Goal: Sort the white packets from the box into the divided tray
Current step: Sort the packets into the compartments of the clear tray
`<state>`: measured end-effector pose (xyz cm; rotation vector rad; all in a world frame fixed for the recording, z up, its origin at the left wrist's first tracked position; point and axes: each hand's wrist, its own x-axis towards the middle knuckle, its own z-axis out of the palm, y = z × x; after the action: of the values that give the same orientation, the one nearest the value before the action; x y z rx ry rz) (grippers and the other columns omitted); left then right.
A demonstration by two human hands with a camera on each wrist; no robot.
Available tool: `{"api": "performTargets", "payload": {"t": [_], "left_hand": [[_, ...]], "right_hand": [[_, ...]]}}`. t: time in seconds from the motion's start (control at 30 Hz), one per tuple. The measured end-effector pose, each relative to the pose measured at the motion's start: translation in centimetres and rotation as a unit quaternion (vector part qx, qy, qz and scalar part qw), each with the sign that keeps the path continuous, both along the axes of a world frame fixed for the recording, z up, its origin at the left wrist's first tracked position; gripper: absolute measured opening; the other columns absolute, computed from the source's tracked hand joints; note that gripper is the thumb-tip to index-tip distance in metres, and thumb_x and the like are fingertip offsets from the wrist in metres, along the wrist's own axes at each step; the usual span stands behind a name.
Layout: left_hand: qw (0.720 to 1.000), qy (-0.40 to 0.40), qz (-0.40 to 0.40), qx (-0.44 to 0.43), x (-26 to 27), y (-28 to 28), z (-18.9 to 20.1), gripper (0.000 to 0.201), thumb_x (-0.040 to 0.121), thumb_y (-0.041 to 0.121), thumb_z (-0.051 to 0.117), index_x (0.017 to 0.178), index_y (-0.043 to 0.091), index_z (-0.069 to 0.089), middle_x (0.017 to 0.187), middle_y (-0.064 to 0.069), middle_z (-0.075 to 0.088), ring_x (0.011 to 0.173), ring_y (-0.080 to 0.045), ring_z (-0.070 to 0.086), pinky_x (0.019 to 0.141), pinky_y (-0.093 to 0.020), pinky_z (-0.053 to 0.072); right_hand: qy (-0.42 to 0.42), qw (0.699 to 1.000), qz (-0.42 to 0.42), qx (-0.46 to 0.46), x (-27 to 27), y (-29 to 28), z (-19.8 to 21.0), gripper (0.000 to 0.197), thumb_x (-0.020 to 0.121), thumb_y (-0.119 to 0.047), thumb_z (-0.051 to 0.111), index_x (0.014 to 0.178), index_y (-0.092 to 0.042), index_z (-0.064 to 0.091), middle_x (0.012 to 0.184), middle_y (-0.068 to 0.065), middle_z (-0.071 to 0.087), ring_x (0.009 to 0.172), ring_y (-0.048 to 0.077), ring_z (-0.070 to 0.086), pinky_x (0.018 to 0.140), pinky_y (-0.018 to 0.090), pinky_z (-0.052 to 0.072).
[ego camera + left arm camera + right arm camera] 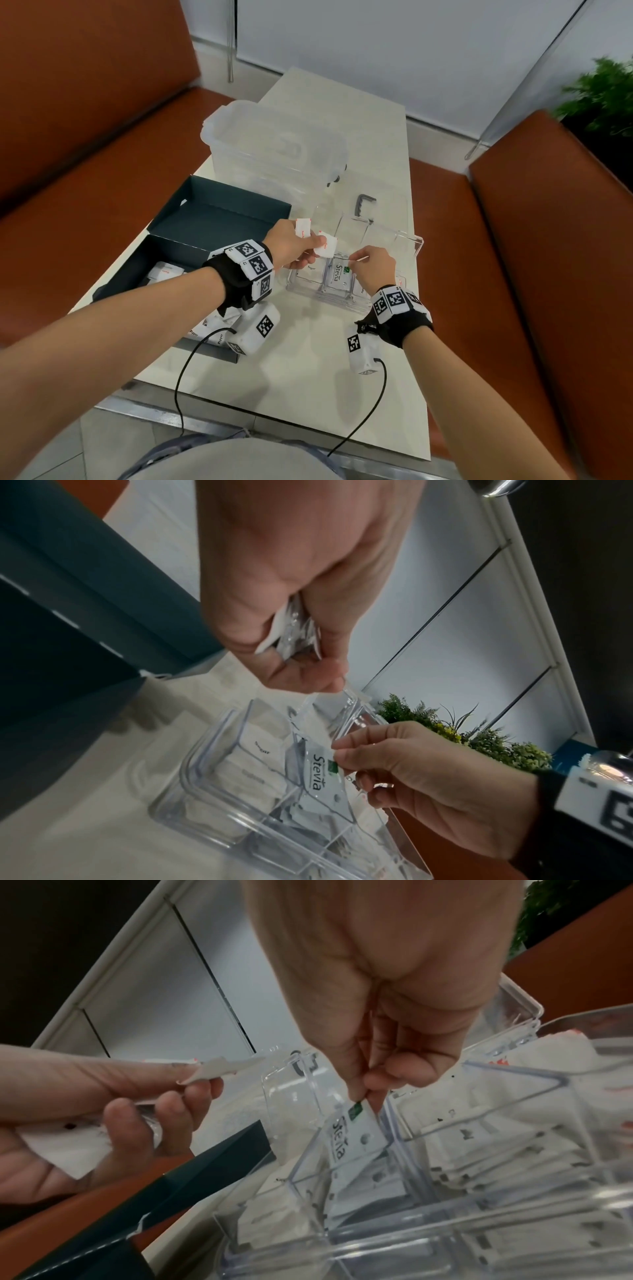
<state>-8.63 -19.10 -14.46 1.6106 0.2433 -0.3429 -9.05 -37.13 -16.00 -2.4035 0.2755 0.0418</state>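
Two hands are busy over the clear divided tray (409, 244), which sits on the pale table (308, 370) just right of the dark open box (219, 219). Right hand (371, 270) has its thumb and fingertips pinched on the top edge of a Stevia packet (339, 274), which stands tilted in the tray's middle compartment, lower end down among other packets. The wrist view shows that pinch pretty clearly, right by the little green logo. Left hand (294, 246) is curled round a small bunch of white packets with red print (325, 245), held above the tray's left edge, one sticking up past the knuckles. More white packets lie in the box (164, 272) behind the left wrist, and the tray's other compartments have packets too, one marked Sugar (310, 269). A frosted plastic lidded container (274, 144) sits farther back on the table.
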Motion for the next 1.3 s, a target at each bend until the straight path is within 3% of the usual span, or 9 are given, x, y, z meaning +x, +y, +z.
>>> {"api": "performTargets", "payload": {"t": [0.07,0.2,0.47,0.7,0.83,0.93,1.07,1.17,1.3], "left_hand": [[1.0,0.001,-0.003,-0.007,-0.1,0.0,0.2,0.011,0.087,0.017,0.072,0.088,0.01,0.064,0.064,-0.007,0.065,0.051,-0.013,0.059,0.043,-0.019,0.048],[0.999,0.008,-0.012,-0.038,-0.3,-0.1,0.5,0.009,0.089,0.014,0.07,0.093,0.008,0.065,0.065,-0.005,0.064,0.052,-0.014,0.059,0.043,-0.019,0.049],[0.998,0.015,-0.014,-0.06,-0.4,0.0,0.8,0.011,0.089,0.013,0.069,0.097,0.007,0.065,0.066,-0.006,0.065,0.055,-0.015,0.06,0.046,-0.02,0.051],[0.998,0.015,-0.036,-0.058,-0.2,-0.7,1.1,0.01,0.088,0.01,0.07,0.095,0.007,0.064,0.07,-0.008,0.065,0.051,-0.013,0.061,0.045,-0.02,0.052],[0.996,0.002,-0.072,-0.056,-0.4,-3.2,1.5,0.008,0.088,0.01,0.07,0.092,0.008,0.063,0.073,-0.01,0.066,0.052,-0.013,0.063,0.045,-0.02,0.051],[0.994,-0.016,-0.104,-0.041,-0.8,-5.5,1.5,0.007,0.087,0.011,0.071,0.088,0.009,0.064,0.071,-0.011,0.066,0.051,-0.014,0.062,0.043,-0.02,0.049],[0.99,-0.021,-0.133,-0.028,-1.3,-8.0,1.2,0.009,0.087,0.013,0.071,0.086,0.008,0.064,0.068,-0.009,0.064,0.052,-0.016,0.059,0.042,-0.02,0.046],[0.991,-0.015,-0.13,-0.029,-1.4,-8.7,1.0,0.011,0.087,0.013,0.071,0.083,0.008,0.061,0.069,-0.01,0.064,0.051,-0.016,0.056,0.042,-0.019,0.045],[0.993,-0.007,-0.119,-0.026,-1.4,-8.5,1.1,0.011,0.087,0.012,0.071,0.089,0.006,0.063,0.069,-0.009,0.064,0.051,-0.015,0.056,0.044,-0.02,0.046]], "right_hand": [[0.004,1.0,0.011,-0.017,0.0,0.2,-0.3,0.01,0.086,-0.006,0.062,0.091,-0.007,0.07,0.095,0.015,0.07,0.095,0.027,0.063,0.075,0.024,0.044],[-0.003,0.994,0.053,-0.091,0.1,1.1,-1.1,0.014,0.087,-0.004,0.058,0.097,-0.005,0.068,0.103,0.015,0.067,0.098,0.029,0.061,0.086,0.036,0.05],[-0.017,0.971,0.122,-0.203,-0.6,1.5,-1.8,0.016,0.091,-0.002,0.054,0.098,-0.003,0.067,0.111,0.015,0.056,0.094,0.031,0.059,0.078,0.034,0.047],[-0.097,0.994,0.045,-0.024,-0.6,-1.6,3.3,0.01,0.089,-0.015,0.06,0.089,-0.012,0.069,0.081,0.001,0.066,0.07,0.013,0.059,0.064,0.018,0.042],[-0.035,0.995,0.042,0.081,-1.3,-4.3,6.1,0.008,0.091,-0.023,0.059,0.089,-0.02,0.067,0.076,-0.001,0.069,0.056,0.007,0.061,0.052,0.018,0.046],[0.046,0.985,0.053,0.16,-2.0,-6.0,5.9,0.009,0.09,-0.019,0.063,0.095,-0.013,0.068,0.079,0.006,0.071,0.059,0.011,0.063,0.052,0.021,0.048],[0.037,0.974,-0.002,0.224,-2.4,-8.4,4.1,0.009,0.086,-0.004,0.067,0.094,-0.004,0.068,0.069,0.006,0.067,0.055,0.011,0.059,0.05,0.02,0.046],[0.027,0.975,-0.067,0.212,-2.0,-10.2,2.8,0.006,0.086,-0.002,0.065,0.091,-0.004,0.069,0.069,0.008,0.065,0.053,0.012,0.054,0.05,0.023,0.045],[0.05,0.995,-0.069,0.049,-1.6,-11.1,1.0,0.008,0.086,-0.008,0.065,0.091,-0.01,0.07,0.069,0.003,0.068,0.054,0.01,0.056,0.052,0.022,0.049]]}}
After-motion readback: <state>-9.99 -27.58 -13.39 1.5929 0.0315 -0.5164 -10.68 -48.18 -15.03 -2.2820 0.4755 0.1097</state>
